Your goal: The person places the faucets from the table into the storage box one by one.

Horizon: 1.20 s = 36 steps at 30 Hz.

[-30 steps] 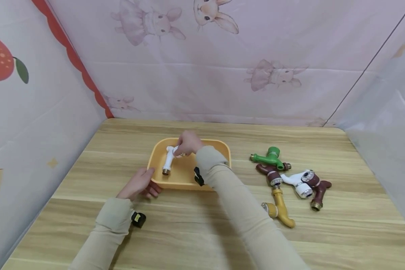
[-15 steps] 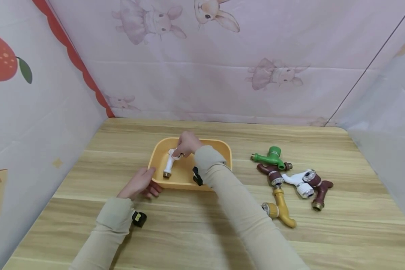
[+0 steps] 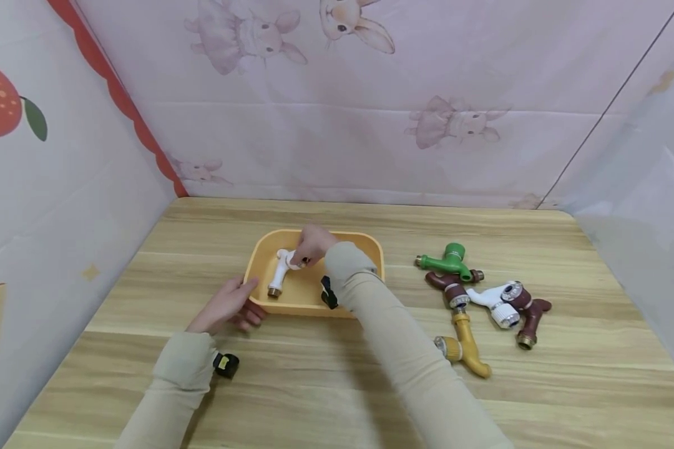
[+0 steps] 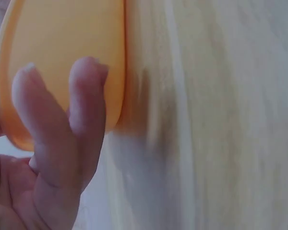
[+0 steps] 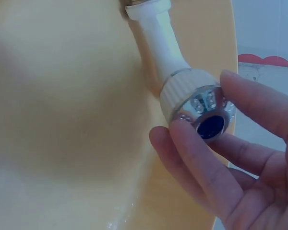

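Observation:
A white faucet [image 3: 279, 274] with a brass threaded end lies in the yellow plastic bin [image 3: 359, 240], near its left side. My right hand [image 3: 314, 243] reaches into the bin and holds the faucet by its knob. In the right wrist view, the thumb and fingertips [image 5: 185, 132] circle the ribbed knob [image 5: 213, 125], which has a silver rim and a dark blue centre. My left hand [image 3: 227, 304] holds the bin's front left corner, with the thumb at the rim. Its other fingers [image 4: 86, 91] lie along the outer wall.
Right of the bin lie a green faucet [image 3: 449, 262], a maroon faucet [image 3: 452, 290], a yellow faucet [image 3: 467, 349], another white faucet [image 3: 491, 299] and a second maroon faucet [image 3: 532, 318], several touching. Printed fabric walls [image 3: 337, 156] border the wooden table [image 3: 314, 386].
The white faucet has shifted slightly toward the front of the bin, and my right hand has lowered a little with it. My left hand stays at the bin's corner.

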Each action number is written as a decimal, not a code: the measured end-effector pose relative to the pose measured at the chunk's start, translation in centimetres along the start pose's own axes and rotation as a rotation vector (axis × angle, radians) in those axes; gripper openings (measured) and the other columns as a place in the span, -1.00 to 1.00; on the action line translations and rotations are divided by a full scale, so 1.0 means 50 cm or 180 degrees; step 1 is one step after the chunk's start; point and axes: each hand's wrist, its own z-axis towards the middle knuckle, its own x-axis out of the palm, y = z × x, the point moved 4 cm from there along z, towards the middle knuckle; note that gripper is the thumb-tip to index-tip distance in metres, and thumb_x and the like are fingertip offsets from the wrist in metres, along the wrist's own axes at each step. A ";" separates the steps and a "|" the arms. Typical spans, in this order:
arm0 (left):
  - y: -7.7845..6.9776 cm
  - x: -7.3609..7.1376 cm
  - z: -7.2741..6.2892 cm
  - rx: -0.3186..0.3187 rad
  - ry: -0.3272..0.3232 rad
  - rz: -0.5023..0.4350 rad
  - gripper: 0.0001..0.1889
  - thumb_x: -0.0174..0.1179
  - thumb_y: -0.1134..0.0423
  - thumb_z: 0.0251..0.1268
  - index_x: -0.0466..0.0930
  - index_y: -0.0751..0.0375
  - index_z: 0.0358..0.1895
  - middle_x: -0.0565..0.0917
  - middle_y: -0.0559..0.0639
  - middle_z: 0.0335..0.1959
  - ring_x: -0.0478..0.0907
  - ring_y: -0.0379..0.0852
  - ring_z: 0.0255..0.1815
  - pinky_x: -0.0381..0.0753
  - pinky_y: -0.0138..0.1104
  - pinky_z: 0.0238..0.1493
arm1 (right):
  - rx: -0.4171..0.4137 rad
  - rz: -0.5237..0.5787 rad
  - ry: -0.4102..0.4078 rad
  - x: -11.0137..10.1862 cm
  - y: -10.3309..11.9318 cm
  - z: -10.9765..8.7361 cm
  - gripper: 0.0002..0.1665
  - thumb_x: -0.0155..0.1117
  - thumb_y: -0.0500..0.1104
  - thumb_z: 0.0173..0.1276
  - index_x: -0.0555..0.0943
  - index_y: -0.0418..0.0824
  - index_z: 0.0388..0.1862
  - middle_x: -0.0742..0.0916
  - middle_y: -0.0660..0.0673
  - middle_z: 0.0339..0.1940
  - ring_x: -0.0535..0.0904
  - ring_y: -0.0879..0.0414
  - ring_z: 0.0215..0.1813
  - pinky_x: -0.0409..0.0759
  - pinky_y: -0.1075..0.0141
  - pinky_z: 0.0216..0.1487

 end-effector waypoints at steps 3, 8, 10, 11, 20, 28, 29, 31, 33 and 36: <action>0.000 -0.004 -0.004 0.0025 0.0037 0.0001 -0.50 -0.29 0.05 0.47 0.15 0.50 0.12 0.62 0.22 -0.45 0.60 -0.01 -0.52 0.64 -0.18 -0.53 | -0.0042 -0.0049 0.0102 0.003 0.001 0.001 -0.66 0.28 -0.33 0.13 0.39 -0.26 -0.76 0.49 -0.05 -0.72 0.36 0.20 -0.63 0.63 0.24 -0.18; -0.004 -0.001 -0.007 0.0120 0.0104 -0.0001 -0.55 -0.29 0.12 0.47 0.19 0.53 0.09 0.61 0.27 -0.40 0.59 -0.02 -0.50 0.64 -0.20 -0.53 | 0.0042 0.0078 0.0188 0.003 -0.005 0.004 -0.70 0.21 -0.41 0.16 0.37 -0.26 -0.70 0.40 -0.04 -0.67 0.28 0.18 -0.58 0.62 0.22 -0.18; -0.007 0.000 -0.009 0.0165 0.0128 -0.0010 -0.55 -0.29 0.12 0.47 0.19 0.54 0.09 0.61 0.28 -0.39 0.59 -0.02 -0.49 0.64 -0.20 -0.53 | 0.0066 0.0169 0.0223 0.003 -0.009 0.006 -0.73 0.17 -0.44 0.17 0.38 -0.27 -0.65 0.39 -0.05 -0.64 0.28 0.16 -0.54 0.61 0.20 -0.15; -0.007 0.001 -0.009 0.0186 0.0142 -0.0014 -0.54 -0.29 0.13 0.48 0.19 0.55 0.10 0.60 0.29 -0.38 0.59 -0.02 -0.49 0.64 -0.20 -0.53 | 0.0075 0.0218 0.0236 0.004 -0.010 0.007 -0.76 0.15 -0.45 0.18 0.39 -0.27 -0.62 0.40 -0.05 -0.62 0.30 0.14 -0.51 0.61 0.19 -0.15; 0.000 -0.004 -0.013 0.0185 0.0098 0.0038 -0.53 -0.31 0.12 0.48 0.25 0.55 0.08 0.63 0.21 -0.41 0.60 -0.04 -0.49 0.64 -0.22 -0.55 | 0.0192 0.0788 0.0581 0.012 -0.018 0.010 -0.89 -0.13 -0.52 0.25 0.38 -0.45 -0.31 0.50 -0.25 0.04 0.22 0.08 -0.32 0.36 0.23 -0.28; -0.001 0.002 -0.005 0.0196 0.0097 0.0000 -0.53 -0.30 0.12 0.48 0.23 0.57 0.09 0.63 0.21 -0.41 0.60 -0.05 -0.49 0.64 -0.20 -0.53 | 0.0260 0.0576 0.0536 -0.004 -0.029 -0.003 -0.42 -0.06 -0.44 0.29 0.22 -0.36 0.32 0.32 -0.22 0.33 0.46 -0.08 0.07 0.53 0.16 0.03; -0.001 0.003 -0.005 0.0200 0.0091 0.0007 -0.53 -0.30 0.12 0.48 0.23 0.57 0.09 0.63 0.21 -0.41 0.60 -0.05 -0.49 0.64 -0.19 -0.53 | 0.0233 0.0520 0.0500 -0.006 -0.028 -0.006 -0.43 -0.04 -0.42 0.30 0.23 -0.36 0.31 0.34 -0.23 0.32 0.48 -0.09 0.04 0.54 0.16 0.02; 0.000 0.003 -0.005 0.0196 0.0083 0.0014 -0.53 -0.31 0.13 0.48 0.23 0.57 0.09 0.63 0.21 -0.41 0.60 -0.06 -0.49 0.64 -0.19 -0.52 | 0.0170 0.0414 0.0432 -0.012 -0.025 -0.013 -0.45 0.00 -0.37 0.31 0.25 -0.36 0.30 0.37 -0.23 0.29 0.51 -0.12 0.02 0.56 0.17 0.00; 0.001 0.002 -0.004 0.0188 0.0063 0.0013 -0.53 -0.31 0.13 0.48 0.24 0.56 0.09 0.64 0.22 -0.41 0.60 -0.06 -0.50 0.64 -0.19 -0.52 | 0.0083 0.0262 0.0365 -0.018 -0.018 -0.022 -0.46 0.04 -0.32 0.32 0.27 -0.36 0.29 0.38 -0.23 0.28 0.50 -0.13 0.03 0.57 0.18 -0.03; 0.002 0.000 -0.004 0.0188 0.0040 0.0015 -0.53 -0.31 0.12 0.48 0.23 0.56 0.09 0.64 0.23 -0.40 0.60 -0.06 -0.49 0.64 -0.20 -0.53 | -0.0027 0.0113 0.0323 -0.025 -0.008 -0.035 -0.45 0.06 -0.30 0.33 0.27 -0.35 0.29 0.38 -0.22 0.28 0.47 -0.13 0.07 0.58 0.19 -0.05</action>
